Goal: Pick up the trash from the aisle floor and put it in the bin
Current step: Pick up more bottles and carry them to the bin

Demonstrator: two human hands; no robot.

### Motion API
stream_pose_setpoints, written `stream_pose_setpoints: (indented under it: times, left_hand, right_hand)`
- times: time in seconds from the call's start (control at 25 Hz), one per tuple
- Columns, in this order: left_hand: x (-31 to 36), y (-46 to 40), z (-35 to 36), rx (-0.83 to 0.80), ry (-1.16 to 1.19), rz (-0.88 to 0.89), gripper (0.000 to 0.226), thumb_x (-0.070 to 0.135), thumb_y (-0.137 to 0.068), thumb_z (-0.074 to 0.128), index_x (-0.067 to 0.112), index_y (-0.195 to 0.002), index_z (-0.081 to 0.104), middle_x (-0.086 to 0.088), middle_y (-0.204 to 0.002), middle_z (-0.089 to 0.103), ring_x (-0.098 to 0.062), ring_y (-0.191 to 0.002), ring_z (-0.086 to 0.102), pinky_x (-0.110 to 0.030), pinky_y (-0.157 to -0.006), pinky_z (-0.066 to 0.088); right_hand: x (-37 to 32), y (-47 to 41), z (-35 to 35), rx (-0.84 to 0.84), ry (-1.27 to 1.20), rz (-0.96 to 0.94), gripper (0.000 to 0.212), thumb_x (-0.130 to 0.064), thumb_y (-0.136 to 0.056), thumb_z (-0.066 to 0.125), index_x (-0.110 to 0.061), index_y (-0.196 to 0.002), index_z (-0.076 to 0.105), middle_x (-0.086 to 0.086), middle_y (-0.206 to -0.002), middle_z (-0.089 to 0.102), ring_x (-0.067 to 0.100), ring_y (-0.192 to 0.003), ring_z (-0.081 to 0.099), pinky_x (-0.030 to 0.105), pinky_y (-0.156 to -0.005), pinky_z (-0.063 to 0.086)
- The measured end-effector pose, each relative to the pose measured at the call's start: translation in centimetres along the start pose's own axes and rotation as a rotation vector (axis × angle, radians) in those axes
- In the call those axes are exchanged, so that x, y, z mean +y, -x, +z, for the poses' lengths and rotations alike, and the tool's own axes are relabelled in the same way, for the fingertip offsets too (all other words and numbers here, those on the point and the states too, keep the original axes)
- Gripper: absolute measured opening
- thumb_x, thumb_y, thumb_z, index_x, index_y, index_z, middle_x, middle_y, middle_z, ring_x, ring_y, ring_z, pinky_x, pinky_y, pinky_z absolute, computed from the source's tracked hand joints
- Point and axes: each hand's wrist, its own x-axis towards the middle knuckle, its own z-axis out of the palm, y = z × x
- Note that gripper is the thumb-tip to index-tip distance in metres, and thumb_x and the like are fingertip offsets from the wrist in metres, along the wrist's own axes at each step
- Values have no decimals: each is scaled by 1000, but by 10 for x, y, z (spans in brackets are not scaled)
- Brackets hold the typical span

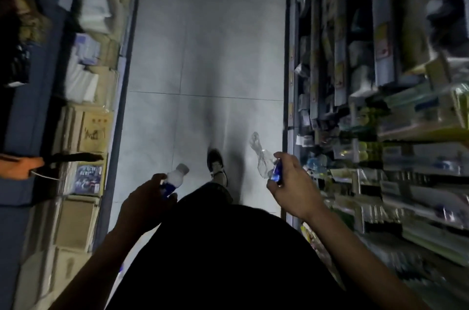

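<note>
Step in hand, as judged: carry the collected trash along the aisle to the bin

- The left hand, lower centre-left of the frame, curls its fingers round a bottle with a blue label; cap end points up-frame
- The right hand, lower centre-right, pinches a crushed clear bottle by its blue-labelled end; the twisted body sticks out up-frame, clear of the floor
- No bin shows in this view, and no other trash shows on the floor, though blur limits certainty
- Keep both grips firm; the crushed bottle is light and springy and may slip from a pinch
- Keep the elbows in: the shelves at the right edge stand close to the right hand
- One shoe is forward, so watch footing in the dim light
</note>
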Motion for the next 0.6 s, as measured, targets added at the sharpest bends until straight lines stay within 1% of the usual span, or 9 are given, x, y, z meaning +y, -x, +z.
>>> stream_pose_setpoints:
  times: [0.12, 0.2, 0.28, 0.36, 0.4, 0.52, 0.6]
  left_hand:
    - [26, -53, -48, -38, 12, 29, 53, 37, -89, 73, 25, -135, 50, 1, -115, 69, -19, -99, 67, -29, -78, 45]
    - [50, -92, -75, -41, 6, 73, 54, 40, -88, 73, 28, -136, 50, 4, -118, 69, -18, -102, 67, -28, -80, 45]
    - [77, -135, -104, -7, -36, 138, 55, 41, -88, 72, 28, -136, 50, 6, -121, 69, -20, -106, 67, -29, -78, 43]
    - [106, -177, -129, 18, -89, 227, 54, 43, -87, 70, 27, -134, 49, 3, -119, 70, -25, -104, 68, -31, -74, 44]
    - [123, -199, -143, 30, -108, 265, 53, 44, -87, 69, 26, -134, 49, 2, -118, 70, -27, -102, 68, -32, -73, 45]
    - [176, -269, -181, 56, -138, 322, 55, 44, -88, 68, 25, -135, 49, 0, -118, 69, -29, -102, 67, -33, -75, 46]
    - [208, -312, -203, 84, -122, 339, 56, 43, -87, 70, 24, -136, 50, -1, -120, 70, -29, -104, 67, -33, -76, 46]
  right_hand:
    - [-33, -51, -22, -8, -25, 25, 65, -30, -87, 65, -28, -144, 34, -2, -143, 46, 25, -118, 58, 40, -90, 51]
    - [-48, -79, -37, -4, -3, 53, 66, -30, -86, 66, -29, -145, 35, -2, -143, 47, 24, -118, 58, 37, -89, 49]
    - [-57, -107, -53, 25, 1, 104, 67, -30, -87, 69, -27, -146, 36, -1, -142, 49, 24, -117, 59, 36, -85, 48]
    - [-62, -131, -73, 56, -7, 158, 67, -29, -87, 70, -27, -146, 38, 1, -140, 50, 27, -113, 60, 34, -79, 44]
    - [-63, -144, -83, 69, -19, 177, 67, -29, -86, 70, -27, -145, 38, 1, -139, 50, 28, -111, 60, 35, -78, 43]
    - [-60, -196, -124, 74, -46, 221, 68, -28, -87, 71, -26, -146, 38, 5, -137, 53, 26, -100, 61, 33, -78, 41]
    - [-56, -246, -155, 49, -28, 223, 66, -27, -88, 70, -24, -146, 39, 10, -137, 56, 28, -99, 64, 32, -75, 42]
